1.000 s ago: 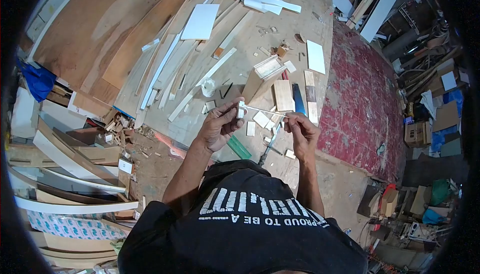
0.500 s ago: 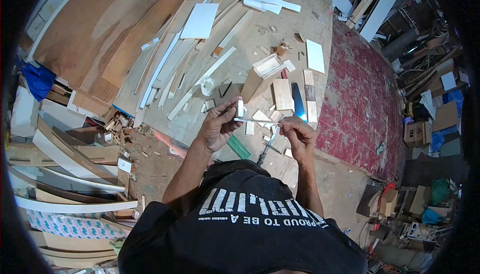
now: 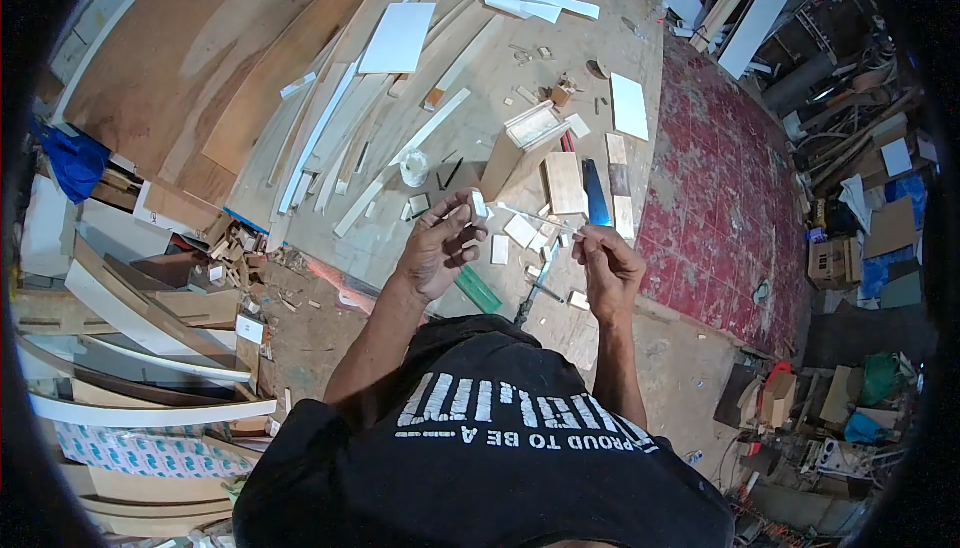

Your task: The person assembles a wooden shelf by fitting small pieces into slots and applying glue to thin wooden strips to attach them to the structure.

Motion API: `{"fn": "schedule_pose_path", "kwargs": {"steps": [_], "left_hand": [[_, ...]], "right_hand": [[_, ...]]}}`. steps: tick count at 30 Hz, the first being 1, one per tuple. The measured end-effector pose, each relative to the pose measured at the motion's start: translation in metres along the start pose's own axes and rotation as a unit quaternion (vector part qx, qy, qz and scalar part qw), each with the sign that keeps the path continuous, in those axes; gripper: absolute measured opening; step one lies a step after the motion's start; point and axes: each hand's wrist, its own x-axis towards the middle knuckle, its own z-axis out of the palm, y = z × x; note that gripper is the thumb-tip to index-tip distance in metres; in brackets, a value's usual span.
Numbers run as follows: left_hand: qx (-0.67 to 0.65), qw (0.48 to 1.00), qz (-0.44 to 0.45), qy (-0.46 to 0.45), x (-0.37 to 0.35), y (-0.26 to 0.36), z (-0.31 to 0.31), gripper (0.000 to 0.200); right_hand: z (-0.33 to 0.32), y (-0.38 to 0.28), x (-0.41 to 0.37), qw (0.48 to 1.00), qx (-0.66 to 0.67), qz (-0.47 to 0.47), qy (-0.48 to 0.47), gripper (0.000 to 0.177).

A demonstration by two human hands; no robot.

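Observation:
My left hand (image 3: 437, 246) pinches a small pale wooden block (image 3: 479, 209) between thumb and fingers, above the worktable. Closed round the near end of a thin stick (image 3: 538, 218) is my right hand (image 3: 610, 266). The stick points up and left, and its far tip is apart from the block. Below and between the hands lie several small pale wood pieces (image 3: 520, 231) and a green strip (image 3: 478, 290). Just beyond stand a tall wooden box-like piece (image 3: 515, 153) and a flat wood block (image 3: 565, 184).
A white tub (image 3: 414, 168) and dark pen-like sticks (image 3: 451, 174) sit on the worktable (image 3: 490, 83). Long wood strips (image 3: 430, 128) and a white panel (image 3: 398, 38) lie at the far left. A blue blade-like strip (image 3: 597, 193) is to the right, near a red surface (image 3: 715, 198).
The stick has swung from lying level across the block to slanting up and left, away from it. My right hand has shifted slightly right and down; the block has turned in my left fingers.

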Motion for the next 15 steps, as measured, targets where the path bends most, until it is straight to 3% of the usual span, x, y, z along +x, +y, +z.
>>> {"fn": "schedule_pose_path", "kwargs": {"steps": [4, 9, 13, 15], "left_hand": [[-0.020, 1.000, -0.005, -0.002, 0.005, -0.008, -0.004, 0.028], [-0.090, 0.993, 0.013, -0.069, 0.010, -0.012, -0.004, 0.020], [-0.123, 0.990, 0.002, -0.066, 0.013, -0.012, 0.001, 0.019], [-0.111, 0.994, -0.008, -0.016, 0.013, -0.011, 0.007, 0.014]], "right_hand": [[0.003, 0.003, -0.002, 0.999, -0.016, 0.033, 0.001, 0.014], [-0.004, 0.011, -0.006, 0.999, -0.001, 0.038, 0.013, 0.016], [-0.002, 0.012, -0.003, 1.000, 0.018, 0.015, 0.011, 0.021], [0.001, 0.014, -0.002, 1.000, 0.021, 0.004, 0.004, 0.022]]}}
